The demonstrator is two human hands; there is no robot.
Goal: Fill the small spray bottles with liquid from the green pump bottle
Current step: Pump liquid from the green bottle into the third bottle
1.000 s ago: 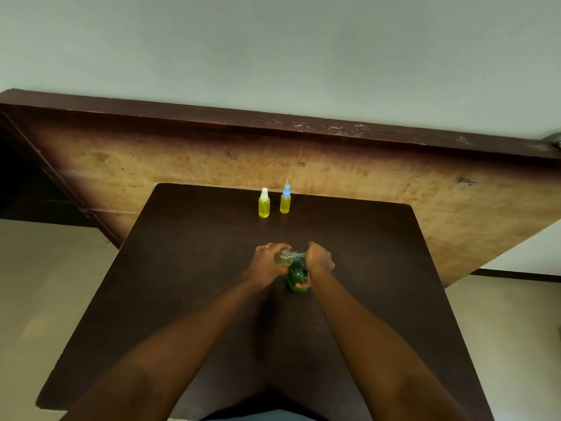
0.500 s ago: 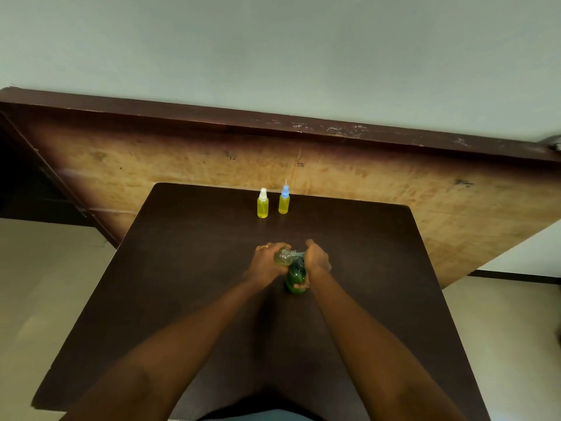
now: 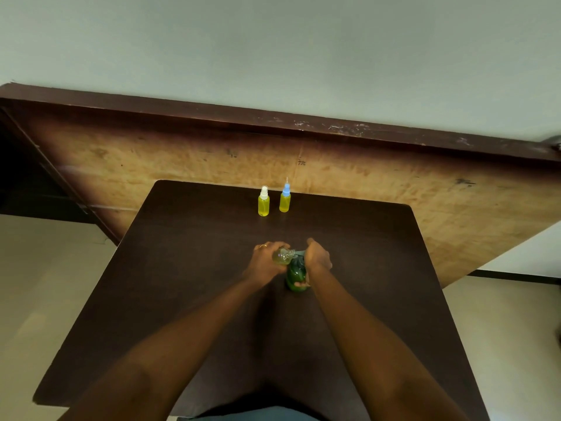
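Both hands are locked on: the right hand (image 3: 318, 259) curls over the top of the green pump bottle (image 3: 295, 274) and the left hand (image 3: 266, 260) grips a small clear bottle (image 3: 283, 256), tipped on its side with its open threaded neck right up against the pump's spout. Behind it all, a pale wall (image 3: 273, 56) fills the top of the view, and a big worn wooden board (image 3: 394, 192) with a dark scuffed edge leans across below it. Next down, the dark brown table (image 3: 182, 268), with both forearms reaching in over its near half and covering the middle. The green bottle sits at the table's centre, glossy and see-through dark green, its pump head hidden under the right fingers. The small bottle looks pale yellowish inside; how full it is cannot be told. At the far edge, well apart from the hands, two little bottles of bright yellow liquid stand upright side by side: the white-capped bottle (image 3: 263, 204) on the left, the blue-capped bottle (image 3: 284, 201) on the right. Smallest of all, a ring (image 3: 263, 246) on a left finger.
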